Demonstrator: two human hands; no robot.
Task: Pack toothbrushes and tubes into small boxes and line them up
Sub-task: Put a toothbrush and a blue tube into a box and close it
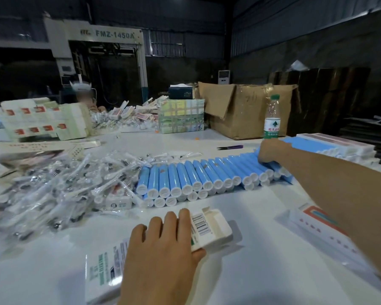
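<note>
My left hand (161,249) grips a long white box (209,230) with a barcode, lying on the white table (262,271); its end flap stands open toward the right. A row of several blue tubes (196,177) with white caps lies stacked across the middle of the table. My right hand (271,150) reaches out to the row's far right end, its fingers curled down onto the tubes. A heap of plastic-wrapped white toothbrushes (59,186) covers the left side.
A flat box blank (323,227) with red print lies under my right forearm. Stacked flat blue and white packs (330,147) sit at the far right, with a water bottle (272,117), a cardboard carton (249,108) and small scissors (230,147) behind. Folded box stacks (42,119) stand at the far left.
</note>
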